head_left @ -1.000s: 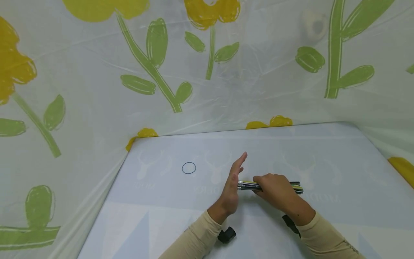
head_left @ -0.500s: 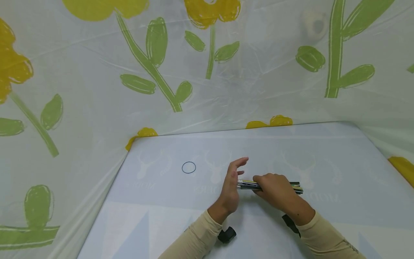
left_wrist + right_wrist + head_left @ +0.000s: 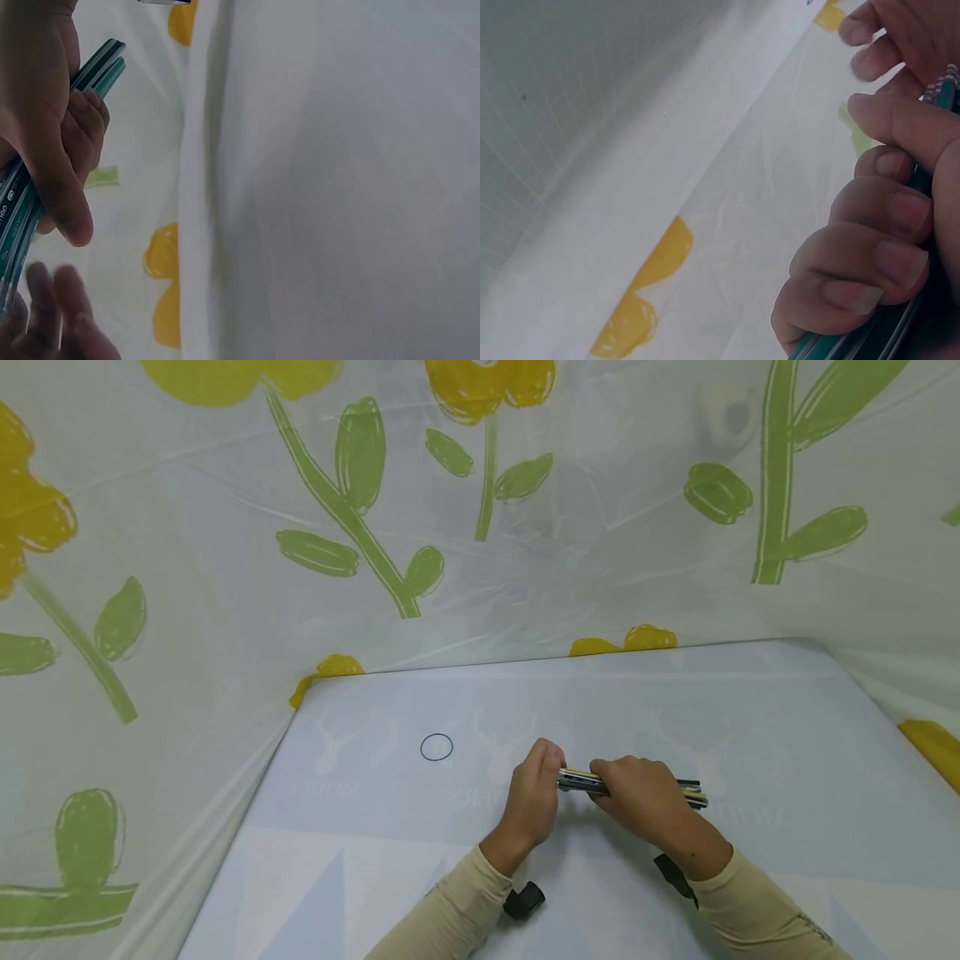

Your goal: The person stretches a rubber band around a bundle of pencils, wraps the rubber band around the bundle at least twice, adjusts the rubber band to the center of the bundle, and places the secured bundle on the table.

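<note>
A bundle of several pencils (image 3: 581,782) is held above the table, lying nearly level in the head view. My right hand (image 3: 639,795) grips the bundle around its middle, with its fingers (image 3: 855,262) wrapped over the barrels. Dark green and teal pencils (image 3: 21,225) show in the left wrist view. Striped ends of the pencils (image 3: 943,91) stick out past the thumb in the right wrist view. My left hand (image 3: 534,795) is at those ends, its palm facing them. Its fingers (image 3: 45,307) are loosely bent and not wrapped round the barrels.
Beneath my hands is a pale, patterned table covering (image 3: 375,793) with a dark circle outline (image 3: 437,747) on it. A flowered plastic sheet (image 3: 240,568) hangs behind and beside the table. A black device (image 3: 524,902) is at the left wrist.
The left hand's fingers have gone from straight to bent at the pencil ends. The pencils' left end has risen slightly. The right hand keeps its grip.
</note>
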Tool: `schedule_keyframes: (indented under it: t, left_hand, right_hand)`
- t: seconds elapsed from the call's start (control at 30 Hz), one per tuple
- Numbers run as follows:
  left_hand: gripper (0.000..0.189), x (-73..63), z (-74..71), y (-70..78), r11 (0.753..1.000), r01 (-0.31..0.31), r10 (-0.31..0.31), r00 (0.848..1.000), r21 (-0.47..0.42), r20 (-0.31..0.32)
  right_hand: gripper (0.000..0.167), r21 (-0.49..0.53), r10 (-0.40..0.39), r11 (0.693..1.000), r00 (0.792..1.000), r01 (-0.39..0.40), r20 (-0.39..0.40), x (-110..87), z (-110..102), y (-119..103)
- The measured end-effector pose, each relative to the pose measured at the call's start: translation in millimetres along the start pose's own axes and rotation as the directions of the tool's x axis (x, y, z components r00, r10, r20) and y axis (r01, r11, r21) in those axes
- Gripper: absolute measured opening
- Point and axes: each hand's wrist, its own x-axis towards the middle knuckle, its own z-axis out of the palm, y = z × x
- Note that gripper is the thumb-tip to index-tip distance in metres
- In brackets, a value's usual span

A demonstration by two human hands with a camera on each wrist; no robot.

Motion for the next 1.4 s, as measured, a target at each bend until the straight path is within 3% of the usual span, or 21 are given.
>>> schedule_keyframes:
  t: [0.1, 0.27, 0.77, 1.2, 1.4]
  left_hand:
    - [0.033, -0.9, 0.0, 1.6, 0.999, 0.037, -0.038, 0.999, 0.025, 0.021]
    - [0.033, -1.3, -0.4, 3.2, 0.997, 0.028, -0.030, 0.999, 0.071, 0.029]
    - [0.022, 0.6, 1.4, 1.8, 1.000, 0.015, -0.014, 1.000, 0.026, -0.020]
    - [0.025, 6.6, -5.2, 0.8, 0.999, 0.038, -0.034, 0.992, 0.031, -0.124]
    - [0.029, 7.2, -6.7, 0.9, 0.999, 0.045, -0.043, 0.993, 0.014, -0.106]
  right_hand:
    - [0.030, -0.006, -0.008, 1.000, 1.000, 0.008, -0.018, -0.6, 0.3, 0.0]
    - [0.031, -0.011, -0.010, 1.000, 1.000, 0.009, -0.022, -1.7, 1.1, -0.3]
    - [0.029, 0.005, -0.014, 1.000, 0.999, 0.014, -0.033, -1.2, 1.5, -1.9]
    - [0.025, -0.029, 0.034, 0.999, 0.998, -0.036, -0.043, 3.0, 0.2, 1.8]
    - [0.025, -0.040, 0.034, 0.999, 0.997, -0.037, -0.064, 2.6, 1.4, 4.2]
